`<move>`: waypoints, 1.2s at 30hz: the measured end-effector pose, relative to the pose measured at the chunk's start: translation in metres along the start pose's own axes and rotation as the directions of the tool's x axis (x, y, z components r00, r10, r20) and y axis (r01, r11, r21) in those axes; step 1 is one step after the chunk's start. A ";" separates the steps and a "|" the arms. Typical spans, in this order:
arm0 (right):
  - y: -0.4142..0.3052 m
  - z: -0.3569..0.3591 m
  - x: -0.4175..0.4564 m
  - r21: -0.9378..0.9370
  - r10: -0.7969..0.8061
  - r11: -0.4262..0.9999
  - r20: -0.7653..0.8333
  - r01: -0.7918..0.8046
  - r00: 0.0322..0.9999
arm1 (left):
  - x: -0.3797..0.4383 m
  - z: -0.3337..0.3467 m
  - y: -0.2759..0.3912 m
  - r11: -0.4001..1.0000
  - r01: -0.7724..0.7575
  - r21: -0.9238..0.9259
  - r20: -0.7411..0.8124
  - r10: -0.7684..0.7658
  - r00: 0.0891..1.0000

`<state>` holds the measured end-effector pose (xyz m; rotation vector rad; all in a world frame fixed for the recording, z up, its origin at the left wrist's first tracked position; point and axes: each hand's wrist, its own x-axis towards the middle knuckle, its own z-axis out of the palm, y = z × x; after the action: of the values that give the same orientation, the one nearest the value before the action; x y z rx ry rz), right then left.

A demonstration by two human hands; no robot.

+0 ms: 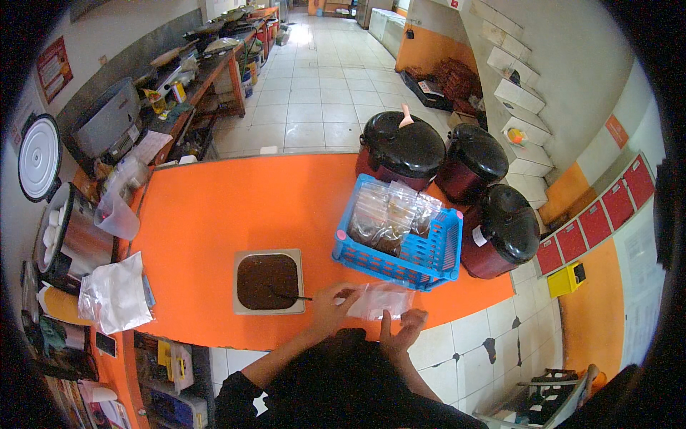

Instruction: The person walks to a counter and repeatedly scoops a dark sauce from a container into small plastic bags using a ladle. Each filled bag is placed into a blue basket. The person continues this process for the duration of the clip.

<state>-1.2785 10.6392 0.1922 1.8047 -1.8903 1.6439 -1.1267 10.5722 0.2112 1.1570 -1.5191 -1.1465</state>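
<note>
Near the front edge of the orange table, a clear zip-lock plastic bag (381,301) lies flat between my hands. Its left end is gripped by the fingers of my left hand (331,304). My right hand (403,331) is at the bag's lower right, thumb apart from the curled fingers, with nothing visible in it. Left of my hands sits a square metal pan (240,310) of dark brown paste or sauce (266,279); a dark utensil handle (297,297) sticks out toward my left hand. Beyond the bag, a blue plastic basket (375,266) holds several filled zip-lock bags (383,212).
Dark red, black-lidded round containers (402,145) stand at the table's far right, one with a pale pink rice paddle (406,117) on top. At left are a pack of plastic bags (118,292), a translucent jug (120,212) and an open pot (83,241) with white contents.
</note>
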 end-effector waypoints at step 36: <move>0.006 0.006 0.077 0.193 -0.334 0.932 0.786 0.307 0.520 | -0.018 -0.019 0.000 0.720 -0.454 0.525 0.500 0.171 0.849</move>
<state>-1.3038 10.5809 0.2361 3.0431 -1.5157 0.7145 -1.1048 10.5866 0.2126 1.0172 -2.4708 -0.6646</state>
